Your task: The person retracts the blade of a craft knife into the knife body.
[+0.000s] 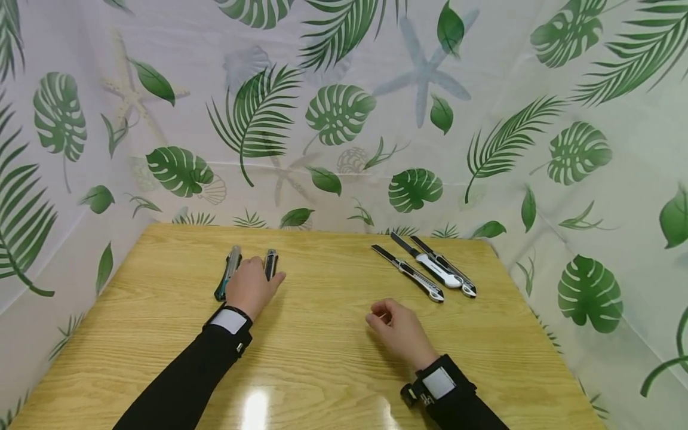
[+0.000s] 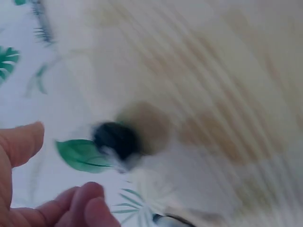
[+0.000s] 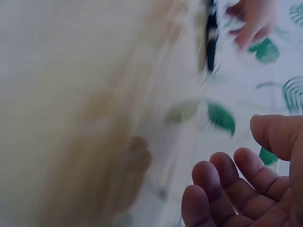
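Note:
My left hand (image 1: pixel 252 286) is over the table's left part, between two box cutters. One, teal with a grey end (image 1: pixel 232 263), lies along its left side; the other, black and silver (image 1: pixel 271 260), lies just beyond the fingers. In the left wrist view the thumb (image 2: pixel 23 142) and fingertips stand apart with nothing between them, and a blurred dark knife end (image 2: pixel 116 144) shows past them. My right hand (image 1: pixel 403 331) hovers right of centre, its fingers loosely curved around nothing. Whether the left hand touches either cutter is hard to tell.
Toward the back right lie a slim black-and-silver knife (image 1: pixel 415 276), a white-handled one (image 1: pixel 438 270) and another dark one (image 1: pixel 455 272), all with long blades out. They rest on a wooden table (image 1: pixel 322 358), with a leaf-patterned cloth (image 1: pixel 355 197) behind and at both sides.

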`<state>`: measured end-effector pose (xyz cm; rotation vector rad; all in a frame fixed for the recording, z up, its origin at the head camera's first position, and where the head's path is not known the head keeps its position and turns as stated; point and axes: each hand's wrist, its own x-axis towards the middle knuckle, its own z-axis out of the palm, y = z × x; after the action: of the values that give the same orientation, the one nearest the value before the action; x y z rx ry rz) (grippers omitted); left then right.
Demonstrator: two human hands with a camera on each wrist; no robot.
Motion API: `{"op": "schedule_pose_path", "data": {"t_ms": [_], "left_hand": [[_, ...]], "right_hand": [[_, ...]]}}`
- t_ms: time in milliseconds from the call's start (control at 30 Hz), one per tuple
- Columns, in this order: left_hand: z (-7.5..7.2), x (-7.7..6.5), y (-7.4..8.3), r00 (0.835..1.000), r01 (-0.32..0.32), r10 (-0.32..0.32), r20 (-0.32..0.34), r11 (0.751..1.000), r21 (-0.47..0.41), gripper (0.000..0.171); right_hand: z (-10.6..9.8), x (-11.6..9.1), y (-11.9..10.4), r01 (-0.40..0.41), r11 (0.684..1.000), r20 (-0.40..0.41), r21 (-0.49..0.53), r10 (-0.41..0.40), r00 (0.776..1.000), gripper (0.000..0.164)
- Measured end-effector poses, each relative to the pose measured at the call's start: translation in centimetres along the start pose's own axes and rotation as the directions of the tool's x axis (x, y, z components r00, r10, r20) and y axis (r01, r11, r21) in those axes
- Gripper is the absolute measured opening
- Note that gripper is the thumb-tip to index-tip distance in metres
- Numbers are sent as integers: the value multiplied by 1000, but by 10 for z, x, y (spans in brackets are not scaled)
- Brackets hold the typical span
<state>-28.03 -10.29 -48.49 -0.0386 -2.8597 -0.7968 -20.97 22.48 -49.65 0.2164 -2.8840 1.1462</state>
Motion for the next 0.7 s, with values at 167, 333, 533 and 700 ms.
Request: {"op": "schedule_pose_path", "data": {"t_ms": [167,333,533,700], "left_hand": [[-4,-30,12,990,-134,128,-53,980,-148,37],[-1,-61,28,982,-190,184,-45,955,-227,29],[5,-91,37,984,-159,176,24,931,-330,23],[7,-103,40,975,-163,208,84,914,-372,20]], "right_hand": [[-32,21,32,-2,981,-80,-195,-14,997,35],[-59,46,61,-33,934,-167,-355,-29,986,43],[-75,63,80,-65,893,-159,-445,-8,987,51],[-76,66,85,-96,868,-116,-487,45,992,54]]}}
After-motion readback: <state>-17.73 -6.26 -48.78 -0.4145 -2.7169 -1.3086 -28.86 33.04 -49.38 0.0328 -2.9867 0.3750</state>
